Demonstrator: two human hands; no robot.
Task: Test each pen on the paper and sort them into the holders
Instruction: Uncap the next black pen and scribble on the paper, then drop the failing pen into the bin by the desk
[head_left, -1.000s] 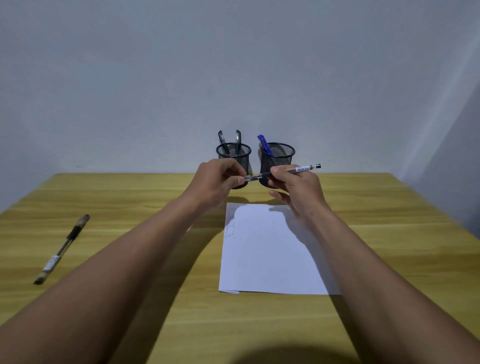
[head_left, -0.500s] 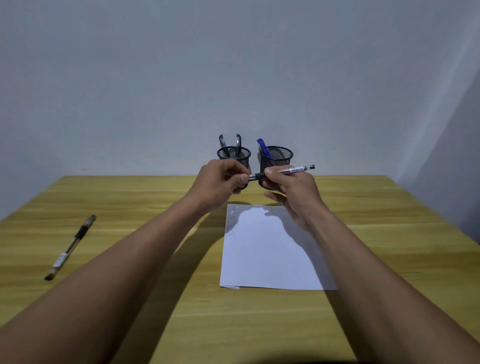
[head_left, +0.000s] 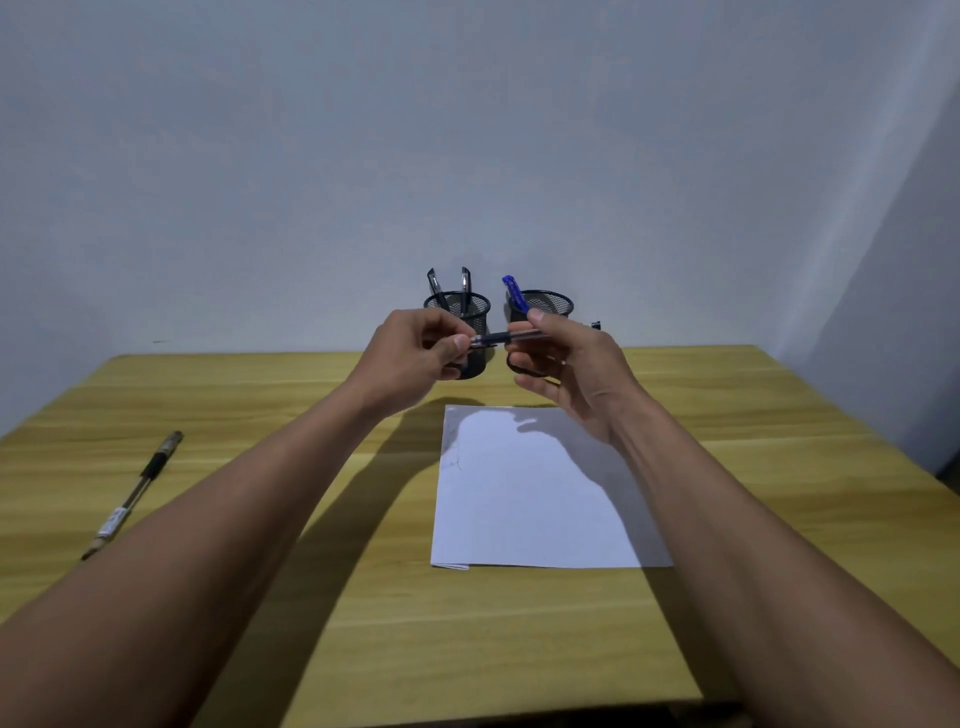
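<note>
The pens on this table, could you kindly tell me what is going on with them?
A person holds one pen in the air: the right hand grips its barrel and the left hand pinches its end. The paper lies on the table below. Behind stand two mesh holders, the left holder with two dark pens, the right holder with a blue pen. A loose pen lies at the left, untouched.

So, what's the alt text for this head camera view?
The left hand and right hand hold a pen level above a wooden table bearing white paper. Behind stand the left holder with two dark pens and the right holder with a blue pen; a loose pen lies far left.
</note>
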